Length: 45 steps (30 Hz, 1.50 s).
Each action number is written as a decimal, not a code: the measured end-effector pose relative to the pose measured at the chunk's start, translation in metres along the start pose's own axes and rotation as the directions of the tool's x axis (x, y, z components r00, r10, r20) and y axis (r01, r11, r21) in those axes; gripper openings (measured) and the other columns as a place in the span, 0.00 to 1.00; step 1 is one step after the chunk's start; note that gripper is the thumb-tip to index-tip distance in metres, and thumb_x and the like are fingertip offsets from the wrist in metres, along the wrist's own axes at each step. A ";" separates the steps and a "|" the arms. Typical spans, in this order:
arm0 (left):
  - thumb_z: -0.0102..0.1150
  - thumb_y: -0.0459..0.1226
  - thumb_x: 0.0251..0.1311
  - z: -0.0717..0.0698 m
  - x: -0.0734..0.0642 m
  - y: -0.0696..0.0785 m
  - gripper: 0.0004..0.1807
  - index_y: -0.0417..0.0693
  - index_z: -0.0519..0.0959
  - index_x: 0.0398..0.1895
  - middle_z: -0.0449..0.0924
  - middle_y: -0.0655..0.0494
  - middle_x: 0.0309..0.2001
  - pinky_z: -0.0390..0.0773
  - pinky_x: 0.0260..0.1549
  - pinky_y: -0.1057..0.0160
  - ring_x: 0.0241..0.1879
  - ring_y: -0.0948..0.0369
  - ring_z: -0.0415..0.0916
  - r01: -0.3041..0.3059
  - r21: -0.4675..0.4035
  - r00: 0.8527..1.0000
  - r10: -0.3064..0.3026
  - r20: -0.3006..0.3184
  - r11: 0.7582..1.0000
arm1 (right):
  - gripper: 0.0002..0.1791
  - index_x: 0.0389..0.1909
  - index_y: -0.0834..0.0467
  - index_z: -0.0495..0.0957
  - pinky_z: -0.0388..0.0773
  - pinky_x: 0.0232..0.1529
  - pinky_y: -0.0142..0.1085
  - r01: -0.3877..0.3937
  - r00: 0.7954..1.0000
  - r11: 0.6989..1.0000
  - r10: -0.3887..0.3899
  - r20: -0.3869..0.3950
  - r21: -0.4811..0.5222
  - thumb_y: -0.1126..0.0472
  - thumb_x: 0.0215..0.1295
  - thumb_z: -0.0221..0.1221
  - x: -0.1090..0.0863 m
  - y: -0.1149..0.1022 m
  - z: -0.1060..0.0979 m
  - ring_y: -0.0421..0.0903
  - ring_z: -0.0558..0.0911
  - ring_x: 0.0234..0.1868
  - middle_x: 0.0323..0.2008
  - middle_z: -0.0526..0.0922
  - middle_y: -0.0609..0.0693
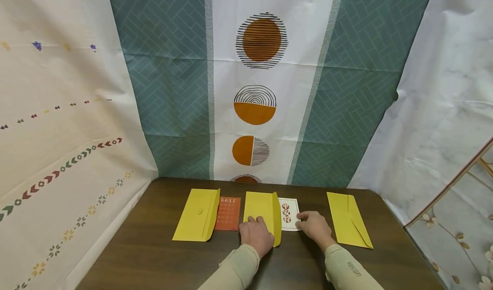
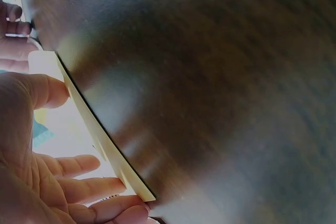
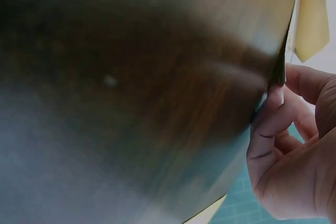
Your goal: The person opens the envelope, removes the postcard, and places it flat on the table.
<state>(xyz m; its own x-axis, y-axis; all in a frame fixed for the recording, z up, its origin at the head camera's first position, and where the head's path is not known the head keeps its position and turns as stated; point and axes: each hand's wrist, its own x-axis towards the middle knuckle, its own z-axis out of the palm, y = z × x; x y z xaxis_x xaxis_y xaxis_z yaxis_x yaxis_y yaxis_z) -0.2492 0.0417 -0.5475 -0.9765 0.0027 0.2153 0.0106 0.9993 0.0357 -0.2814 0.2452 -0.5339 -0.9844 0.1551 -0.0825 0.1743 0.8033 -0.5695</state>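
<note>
A yellow envelope (image 1: 257, 204) lies in the middle of the dark table, its flap standing up along its right side. My left hand (image 1: 257, 235) rests on its lower part, fingers spread and fairly straight in the left wrist view. A white card (image 1: 288, 204) with round red designs sits just right of the flap, its left edge close against the envelope's opening. With thumb and fingertips, my right hand (image 1: 315, 226) pinches the card's right edge; the right wrist view shows this edge (image 3: 286, 59) between them.
On the left lies another yellow envelope (image 1: 192, 213) with a red card (image 1: 229, 213) at its flap side. A third yellow envelope (image 1: 348, 219), flap folded over, is at the right. Patterned cloth (image 1: 185, 88) hangs behind the table (image 1: 169, 264).
</note>
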 end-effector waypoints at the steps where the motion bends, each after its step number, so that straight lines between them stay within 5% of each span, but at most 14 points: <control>1: 0.69 0.58 0.58 0.000 0.000 0.000 0.25 0.44 0.78 0.35 0.71 0.46 0.27 0.74 0.29 0.52 0.24 0.50 0.71 -0.001 0.001 1.000 0.001 0.005 1.000 | 0.19 0.56 0.54 0.89 0.77 0.36 0.46 -0.006 1.000 1.000 0.006 0.002 -0.014 0.55 0.64 0.71 0.000 0.000 0.000 0.51 0.83 0.43 0.54 0.90 0.58; 15: 0.68 0.64 0.59 -0.002 0.006 -0.005 0.33 0.43 0.82 0.44 0.77 0.45 0.32 0.79 0.40 0.48 0.35 0.47 0.78 -0.027 -0.061 0.999 0.029 0.034 0.998 | 0.20 0.56 0.57 0.88 0.83 0.46 0.53 0.084 0.995 0.996 -0.084 -0.047 -0.016 0.54 0.66 0.71 -0.002 0.007 -0.004 0.52 0.86 0.44 0.49 0.91 0.57; 20: 0.68 0.62 0.61 -0.019 0.002 -0.004 0.30 0.47 0.85 0.49 0.83 0.47 0.41 0.79 0.45 0.46 0.44 0.47 0.78 -0.164 -0.043 0.984 0.161 -0.078 0.986 | 0.23 0.60 0.62 0.85 0.84 0.47 0.56 0.143 0.979 0.986 -0.153 -0.133 -0.081 0.54 0.69 0.67 0.001 0.028 -0.033 0.60 0.88 0.48 0.51 0.90 0.63; 22: 0.68 0.62 0.61 -0.027 -0.002 0.000 0.28 0.49 0.85 0.49 0.85 0.50 0.43 0.78 0.46 0.47 0.45 0.49 0.78 -0.256 -0.016 0.960 0.252 -0.123 0.967 | 0.26 0.63 0.63 0.82 0.84 0.45 0.59 0.125 0.975 0.983 -0.147 -0.165 -0.136 0.54 0.70 0.66 0.001 0.042 -0.049 0.67 0.87 0.50 0.54 0.88 0.67; 25: 0.67 0.62 0.63 -0.036 -0.012 0.009 0.27 0.54 0.85 0.52 0.86 0.55 0.48 0.76 0.49 0.49 0.48 0.52 0.78 -0.396 0.033 0.904 0.396 -0.163 0.918 | 0.31 0.68 0.66 0.78 0.82 0.46 0.66 0.070 0.972 0.974 -0.115 -0.203 -0.217 0.53 0.70 0.65 0.002 0.066 -0.072 0.76 0.82 0.53 0.59 0.82 0.75; 31: 0.60 0.69 0.65 -0.033 -0.037 0.034 0.29 0.65 0.80 0.60 0.83 0.65 0.56 0.74 0.55 0.53 0.52 0.59 0.78 -0.624 0.130 0.752 0.637 -0.172 0.771 | 0.43 0.73 0.74 0.65 0.78 0.51 0.71 -0.046 0.995 0.971 0.024 -0.098 -0.236 0.49 0.68 0.65 0.000 0.107 -0.098 0.81 0.77 0.58 0.64 0.72 0.82; 35: 0.55 0.75 0.65 -0.023 -0.052 0.050 0.36 0.68 0.76 0.67 0.79 0.70 0.60 0.74 0.58 0.54 0.54 0.63 0.78 -0.728 0.162 0.664 0.744 -0.074 0.666 | 0.46 0.73 0.76 0.63 0.78 0.54 0.69 -0.060 0.998 0.976 0.053 -0.040 -0.210 0.50 0.64 0.67 -0.003 0.118 -0.099 0.80 0.74 0.64 0.67 0.70 0.82; 39: 0.51 0.79 0.62 -0.020 -0.062 0.064 0.42 0.69 0.74 0.70 0.77 0.71 0.62 0.75 0.60 0.55 0.54 0.63 0.79 -0.760 0.178 0.639 0.769 0.025 0.625 | 0.44 0.72 0.77 0.64 0.79 0.54 0.68 -0.046 0.998 0.975 0.037 -0.046 -0.218 0.55 0.63 0.68 -0.005 0.120 -0.096 0.79 0.75 0.64 0.66 0.71 0.81; 45: 0.50 0.80 0.61 -0.025 -0.066 0.079 0.43 0.70 0.74 0.71 0.77 0.70 0.63 0.77 0.61 0.55 0.55 0.61 0.81 -0.763 0.134 0.646 0.754 0.121 0.632 | 0.41 0.71 0.76 0.66 0.79 0.54 0.67 -0.037 0.997 0.968 0.018 -0.079 -0.249 0.59 0.62 0.66 -0.004 0.123 -0.097 0.78 0.77 0.62 0.66 0.73 0.80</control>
<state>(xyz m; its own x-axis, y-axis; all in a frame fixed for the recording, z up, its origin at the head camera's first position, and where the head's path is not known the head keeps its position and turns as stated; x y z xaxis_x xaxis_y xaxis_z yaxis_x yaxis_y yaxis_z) -0.1789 0.1197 -0.5347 -0.6485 0.7597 0.0478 0.7232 0.6346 -0.2724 -0.2536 0.3990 -0.5247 -0.9764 0.2139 -0.0279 0.2103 0.9149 -0.3445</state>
